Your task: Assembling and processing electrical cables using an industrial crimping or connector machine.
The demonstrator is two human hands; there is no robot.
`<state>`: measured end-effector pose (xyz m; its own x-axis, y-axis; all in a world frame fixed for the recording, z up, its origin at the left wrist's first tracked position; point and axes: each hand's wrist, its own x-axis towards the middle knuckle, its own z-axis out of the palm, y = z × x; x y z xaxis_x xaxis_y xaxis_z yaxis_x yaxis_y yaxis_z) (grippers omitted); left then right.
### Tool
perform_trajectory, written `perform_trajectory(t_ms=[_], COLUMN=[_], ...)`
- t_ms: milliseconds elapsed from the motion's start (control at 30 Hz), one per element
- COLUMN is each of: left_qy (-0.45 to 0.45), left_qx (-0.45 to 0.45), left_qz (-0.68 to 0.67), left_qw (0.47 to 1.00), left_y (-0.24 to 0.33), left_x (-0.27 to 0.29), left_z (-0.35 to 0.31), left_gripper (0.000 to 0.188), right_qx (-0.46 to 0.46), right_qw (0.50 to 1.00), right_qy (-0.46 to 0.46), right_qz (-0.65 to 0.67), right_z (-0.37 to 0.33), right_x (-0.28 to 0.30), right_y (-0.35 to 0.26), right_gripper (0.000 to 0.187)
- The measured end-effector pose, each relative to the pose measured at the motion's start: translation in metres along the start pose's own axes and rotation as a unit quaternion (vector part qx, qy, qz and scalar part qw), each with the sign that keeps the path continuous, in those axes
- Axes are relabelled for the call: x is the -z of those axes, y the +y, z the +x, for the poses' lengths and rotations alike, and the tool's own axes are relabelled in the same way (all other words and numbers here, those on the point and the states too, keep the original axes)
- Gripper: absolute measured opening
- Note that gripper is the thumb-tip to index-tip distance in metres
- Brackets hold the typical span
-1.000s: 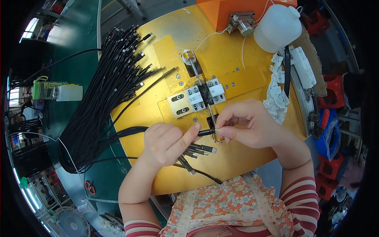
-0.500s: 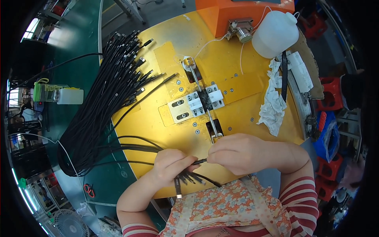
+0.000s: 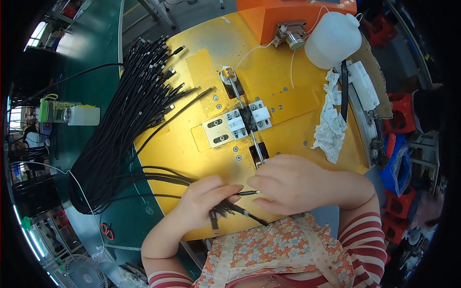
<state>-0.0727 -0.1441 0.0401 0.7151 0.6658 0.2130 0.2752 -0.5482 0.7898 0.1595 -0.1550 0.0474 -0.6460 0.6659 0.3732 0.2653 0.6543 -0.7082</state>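
Observation:
My left hand (image 3: 201, 198) is closed round several black cables near the front edge of the yellow work plate (image 3: 192, 221). Between its thumb and forefinger one cable end (image 3: 247, 193) points right, with a small bright tip. Other cable ends (image 3: 230, 209) fan out below that hand. Just right of the tip, my right hand (image 3: 295, 185) has thumb and forefinger apart, with nothing visibly gripped; its other fingers are curled. Beyond the hands stands a metal fixture (image 3: 249, 119) with white blocks and a dark-smeared centre.
A large bundle of black cables (image 3: 115, 115) lies at left across the yellow plate and green table (image 3: 86, 53). At far right are a white plastic bottle (image 3: 333, 41), an orange machine (image 3: 259, 24) and crumpled tissue (image 3: 331, 127). Red scissors (image 3: 106, 231) lie at lower left.
My right thumb and forefinger have parted and come off the cable end, baring its bright tip. My left hand still holds the cables, turned slightly.

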Motion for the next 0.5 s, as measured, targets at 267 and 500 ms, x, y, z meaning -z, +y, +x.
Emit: perform_trajectory(t_ms=[267, 500], left_qy=[-0.066, -0.051], left_qx=[-0.055, -0.094], left_qz=[0.049, -0.084], left_qw=[0.995, 0.991], left_y=[-0.013, -0.03], left_x=[-0.014, -0.019], left_z=[-0.013, -0.022], left_gripper=[0.022, 0.035], right_qx=[0.13, 0.171], right_qw=[0.985, 0.983], right_qy=[-0.045, -0.022], right_qz=[-0.102, -0.056], right_z=[-0.009, -0.012], right_x=[-0.018, -0.026], right_y=[-0.004, 0.011], right_gripper=[0.015, 0.012])
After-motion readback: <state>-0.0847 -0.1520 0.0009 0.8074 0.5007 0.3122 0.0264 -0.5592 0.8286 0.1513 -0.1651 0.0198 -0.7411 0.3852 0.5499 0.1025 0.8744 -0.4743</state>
